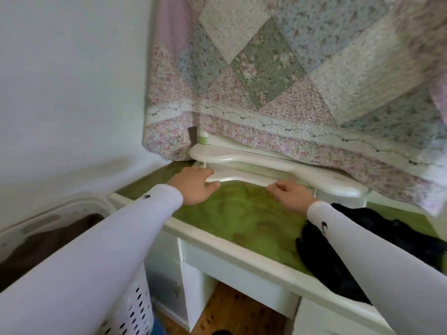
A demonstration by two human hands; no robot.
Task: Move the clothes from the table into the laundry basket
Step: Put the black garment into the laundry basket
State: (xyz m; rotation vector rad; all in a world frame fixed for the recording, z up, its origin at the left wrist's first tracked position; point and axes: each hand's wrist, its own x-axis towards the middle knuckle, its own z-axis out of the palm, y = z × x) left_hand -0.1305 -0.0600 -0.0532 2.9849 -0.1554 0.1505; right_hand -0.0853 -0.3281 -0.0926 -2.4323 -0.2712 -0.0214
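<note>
A light green cloth (237, 213) lies rumpled on the white-framed table (242, 257). Both my arms reach across it in white sleeves. My left hand (196, 187) is at the cloth's far left edge, fingers and thumb curled onto the fabric just under a low white shelf. My right hand (290, 194) is at the far right edge with its fingers bent down into the cloth. A heap of black clothes (377, 240) lies on the table at the right, partly under my right forearm. The white perforated laundry basket (130, 308) stands at the lower left with a brown garment (36, 247) inside.
A two-tier white shelf (266, 165) sits at the back of the table, right behind my hands. A patchwork floral quilt (278, 81) hangs over it. A white wall is on the left. White drawers and wooden floor (232, 313) show below the table.
</note>
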